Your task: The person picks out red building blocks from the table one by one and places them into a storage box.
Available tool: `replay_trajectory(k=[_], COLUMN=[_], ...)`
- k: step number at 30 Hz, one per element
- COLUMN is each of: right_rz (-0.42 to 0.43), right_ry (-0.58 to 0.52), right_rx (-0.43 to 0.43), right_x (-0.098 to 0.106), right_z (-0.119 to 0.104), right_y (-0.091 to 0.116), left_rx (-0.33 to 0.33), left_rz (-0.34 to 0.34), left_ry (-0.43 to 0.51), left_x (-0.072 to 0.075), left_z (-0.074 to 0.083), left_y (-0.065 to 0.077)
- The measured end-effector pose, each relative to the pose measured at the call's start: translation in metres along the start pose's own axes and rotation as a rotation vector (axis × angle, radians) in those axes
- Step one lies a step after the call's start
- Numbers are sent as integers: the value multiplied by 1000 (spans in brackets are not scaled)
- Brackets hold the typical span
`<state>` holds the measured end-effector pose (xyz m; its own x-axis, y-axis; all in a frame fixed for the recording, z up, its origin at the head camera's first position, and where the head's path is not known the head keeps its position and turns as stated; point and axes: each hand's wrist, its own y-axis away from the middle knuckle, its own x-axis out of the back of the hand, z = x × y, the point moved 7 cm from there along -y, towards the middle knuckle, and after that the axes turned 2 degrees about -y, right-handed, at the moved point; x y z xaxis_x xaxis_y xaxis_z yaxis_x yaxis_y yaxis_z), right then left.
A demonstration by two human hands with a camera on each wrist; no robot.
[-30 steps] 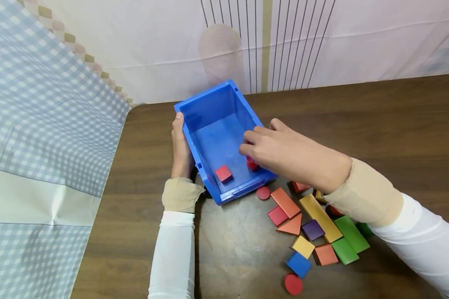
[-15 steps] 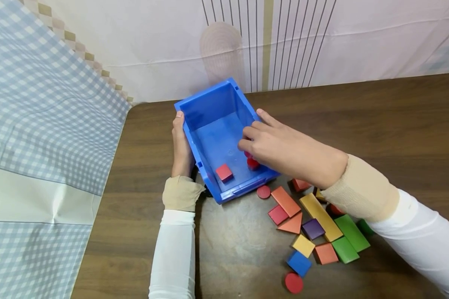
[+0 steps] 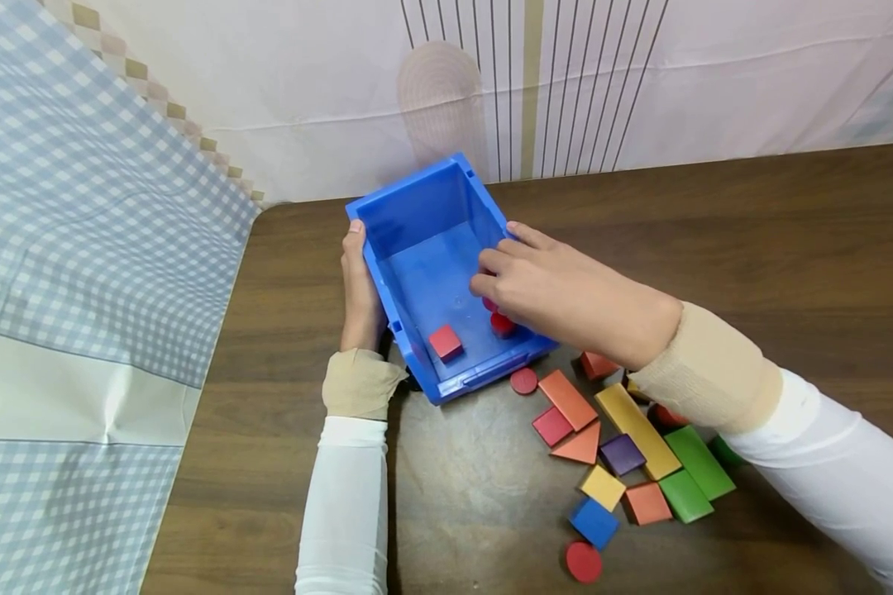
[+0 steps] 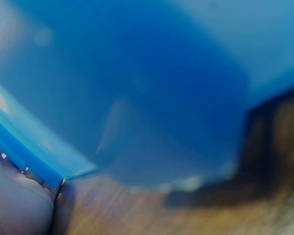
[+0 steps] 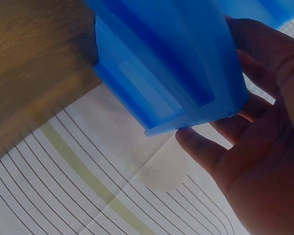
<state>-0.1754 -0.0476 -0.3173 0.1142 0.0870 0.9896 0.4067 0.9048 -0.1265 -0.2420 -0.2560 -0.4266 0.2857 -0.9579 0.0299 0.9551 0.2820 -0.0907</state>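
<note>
A blue plastic bin (image 3: 424, 277) sits at an angle near the table's back edge. My left hand (image 3: 360, 289) grips its left wall, thumb over the rim; the left wrist view is mostly blurred blue wall. My right hand (image 3: 551, 289) reaches over the right wall, fingers curled down inside, little finger stretched to the rim. A pinkish-red block (image 3: 489, 305) shows under those fingertips, mostly hidden, and seems pinched. Just below it stands a short red cylinder (image 3: 502, 325). A red cube (image 3: 445, 342) lies in the bin's near left corner. In the right wrist view the bin wall hides the fingertips.
Several wooden blocks lie right of and in front of the bin, among them a long yellow block (image 3: 638, 434), a purple cube (image 3: 622, 454), a green block (image 3: 699, 463) and a blue cube (image 3: 594, 522). A red disc (image 3: 523, 381) lies by the bin's front edge.
My right hand has shifted slightly left and toward the back, the pinkish-red block moving with it away from the red cylinder. Its little finger has straightened toward the rim. My left hand stays put.
</note>
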Motion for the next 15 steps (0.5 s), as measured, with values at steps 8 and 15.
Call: replay_trajectory(k=[8, 15], right_rz=[11, 22], right_ry=[33, 98], right_rx=[-9, 8], right_x=[-5, -8], right_z=[1, 0], right_y=[-4, -8], left_rx=[4, 5], left_rz=[0, 1], left_ry=[0, 5], left_x=[1, 0], left_z=[0, 1], left_y=[1, 1])
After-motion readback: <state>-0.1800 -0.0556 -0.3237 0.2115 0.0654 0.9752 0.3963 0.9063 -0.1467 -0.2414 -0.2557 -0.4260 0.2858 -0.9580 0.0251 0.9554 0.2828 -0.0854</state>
